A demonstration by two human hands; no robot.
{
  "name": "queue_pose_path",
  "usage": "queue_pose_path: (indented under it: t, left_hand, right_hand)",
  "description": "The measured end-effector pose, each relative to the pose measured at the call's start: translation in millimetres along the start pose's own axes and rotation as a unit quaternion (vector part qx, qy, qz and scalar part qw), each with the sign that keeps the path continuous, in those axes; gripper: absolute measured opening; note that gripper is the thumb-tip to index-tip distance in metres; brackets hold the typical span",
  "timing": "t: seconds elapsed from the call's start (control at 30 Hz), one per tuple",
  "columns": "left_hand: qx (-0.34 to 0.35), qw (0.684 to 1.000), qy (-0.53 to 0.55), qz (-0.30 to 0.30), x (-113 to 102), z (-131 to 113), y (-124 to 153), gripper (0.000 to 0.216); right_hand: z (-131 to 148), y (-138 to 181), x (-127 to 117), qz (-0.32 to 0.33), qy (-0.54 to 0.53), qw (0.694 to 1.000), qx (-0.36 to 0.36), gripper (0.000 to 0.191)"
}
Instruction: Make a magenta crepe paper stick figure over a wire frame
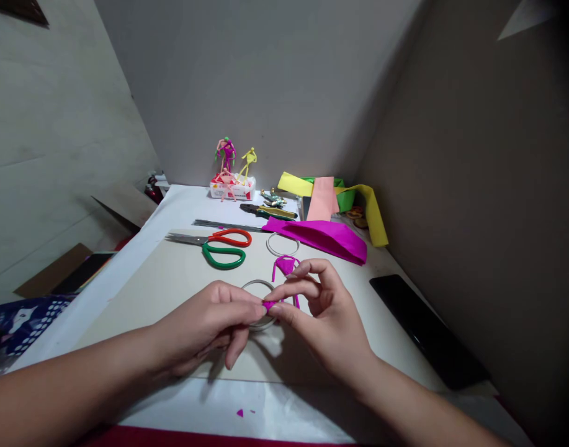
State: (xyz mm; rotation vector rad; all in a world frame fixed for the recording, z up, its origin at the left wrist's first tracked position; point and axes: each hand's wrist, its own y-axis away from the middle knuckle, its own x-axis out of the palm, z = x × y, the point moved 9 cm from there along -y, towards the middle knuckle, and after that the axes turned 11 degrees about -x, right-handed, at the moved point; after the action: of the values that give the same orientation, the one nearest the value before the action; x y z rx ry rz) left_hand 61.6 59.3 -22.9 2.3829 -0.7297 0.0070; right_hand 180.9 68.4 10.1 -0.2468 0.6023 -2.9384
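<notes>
Between the fingertips of both hands is a small magenta paper piece [268, 305], partly hidden by the fingers. My left hand [214, 323] pinches it from the left, with thumb and index finger together. From the right, my right hand [326, 307] grips it between thumb and index finger, its other fingers curled. Just beyond the fingers lies a magenta paper-wrapped figure part [285, 266] with thin limbs, partly covered by my right hand. A ring of wire or tape [258, 283] shows behind the fingertips, and a second ring [268, 246] lies farther back.
Scissors [226, 249] with red and green handles lie left of centre. Behind are pliers [270, 212], thin wires [228, 224] and magenta crepe paper [331, 239]. Small figures [226, 152] stand on a box [240, 188]. A black phone [424, 329] lies right, beside the wall.
</notes>
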Motion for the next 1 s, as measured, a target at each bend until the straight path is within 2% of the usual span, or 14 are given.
queue_pose_path:
  t: [0.17,0.37,0.5,0.67,0.8,0.9,1.0]
  left_hand:
    - [0.003,1.0,0.016,0.0,1,2,1,0.027]
    - [0.044,0.998,-0.026,-0.029,-2,-1,0,0.019]
    - [0.055,0.998,-0.009,-0.037,-4,-2,-1,0.017]
    - [0.041,0.999,0.028,-0.021,-3,-2,0,0.023]
    - [0.045,0.997,0.064,-0.004,-1,-4,2,0.023]
    - [0.057,0.994,0.088,0.011,0,-6,2,0.022]
    - [0.067,0.993,0.097,-0.002,-3,-7,2,0.02]
  right_hand:
    - [5,3,1,0.003,0.015,0.999,-0.041,0.039]
    - [21,10,1,-0.004,0.086,0.986,-0.141,0.035]
    - [21,12,0,-0.005,0.117,0.983,-0.142,0.036]
    - [22,13,4,0.025,0.103,0.983,-0.153,0.04]
    - [15,8,7,0.044,0.047,0.994,-0.084,0.045]
    - [6,5,8,0.032,-0.027,0.999,-0.012,0.046]
    - [1,5,10,0.018,-0.079,0.996,0.029,0.05]
